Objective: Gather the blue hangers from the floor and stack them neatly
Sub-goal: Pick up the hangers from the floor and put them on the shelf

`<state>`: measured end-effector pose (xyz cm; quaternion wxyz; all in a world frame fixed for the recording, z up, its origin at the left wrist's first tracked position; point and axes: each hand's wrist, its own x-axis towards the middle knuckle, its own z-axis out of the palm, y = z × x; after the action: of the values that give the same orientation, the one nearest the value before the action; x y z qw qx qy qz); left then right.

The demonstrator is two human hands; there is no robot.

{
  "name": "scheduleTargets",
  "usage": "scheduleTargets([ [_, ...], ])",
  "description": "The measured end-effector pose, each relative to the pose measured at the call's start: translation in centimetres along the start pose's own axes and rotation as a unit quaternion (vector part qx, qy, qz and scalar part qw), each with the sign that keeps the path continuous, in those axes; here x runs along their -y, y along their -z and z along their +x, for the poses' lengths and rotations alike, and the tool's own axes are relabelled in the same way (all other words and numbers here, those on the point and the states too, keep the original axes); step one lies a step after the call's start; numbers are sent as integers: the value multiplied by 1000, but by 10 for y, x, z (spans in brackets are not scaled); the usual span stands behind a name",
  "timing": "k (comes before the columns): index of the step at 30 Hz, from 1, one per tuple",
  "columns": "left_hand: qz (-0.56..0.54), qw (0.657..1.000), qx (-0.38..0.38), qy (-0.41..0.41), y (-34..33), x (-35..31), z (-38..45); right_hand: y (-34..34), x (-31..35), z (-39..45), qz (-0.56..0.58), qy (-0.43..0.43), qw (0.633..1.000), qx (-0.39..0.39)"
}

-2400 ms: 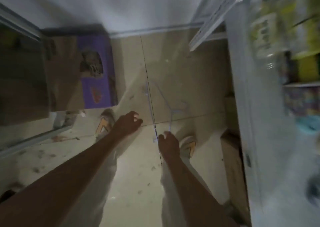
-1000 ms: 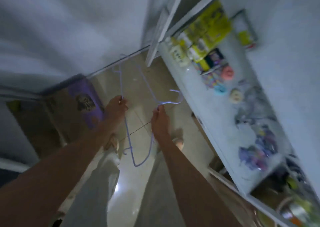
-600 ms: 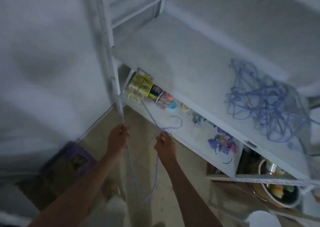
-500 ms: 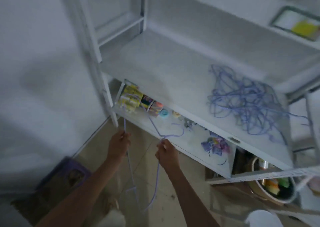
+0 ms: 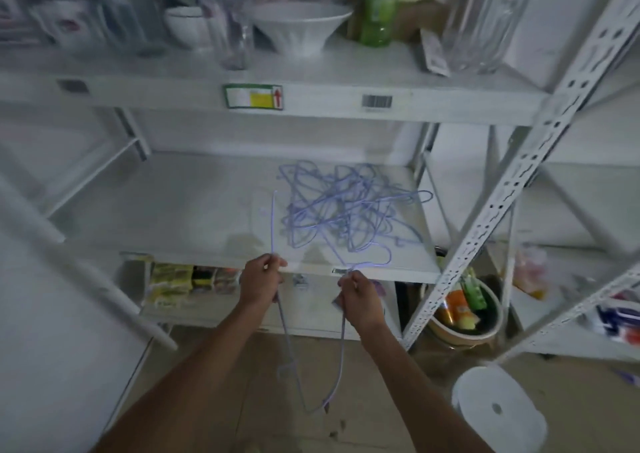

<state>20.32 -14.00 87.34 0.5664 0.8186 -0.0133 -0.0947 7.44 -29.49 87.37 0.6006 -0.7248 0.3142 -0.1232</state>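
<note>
Where readable, label (image 5: 253, 97) shows arrow.

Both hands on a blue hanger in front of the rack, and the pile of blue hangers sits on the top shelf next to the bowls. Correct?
Not quite. In the head view the pile of blue hangers lies on the middle shelf, one level below the bowls. The rest holds: left hand and right hand each grip the blue hanger.

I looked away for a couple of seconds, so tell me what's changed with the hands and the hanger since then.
The blue hanger was lifted off the floor and carried up to the middle shelf, in front of the hanger pile. The left hand, free at first, took hold of it. The right hand kept its grip throughout, and the hanger has not yet been set down.
</note>
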Motion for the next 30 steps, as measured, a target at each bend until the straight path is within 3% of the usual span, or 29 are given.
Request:
scheduleTargets([
  [5,32,998,52,-3,-47,-35,67,18,8,61,18,-43,998,-51],
  [15,35,987,130,87,-100,-59,233,-15,29,215,26,-56,992,-113],
  [21,-16,981,158,116,-111,-67,272,-29,32,267,-3,-72,989,-130],
  [27,-100,963,139,206,-115,-72,300,-34,51,300,-4,-97,993,-74],
  [30,-107,962,146,204,-120,-75,305,-28,52,305,-57,-100,993,-5],
])
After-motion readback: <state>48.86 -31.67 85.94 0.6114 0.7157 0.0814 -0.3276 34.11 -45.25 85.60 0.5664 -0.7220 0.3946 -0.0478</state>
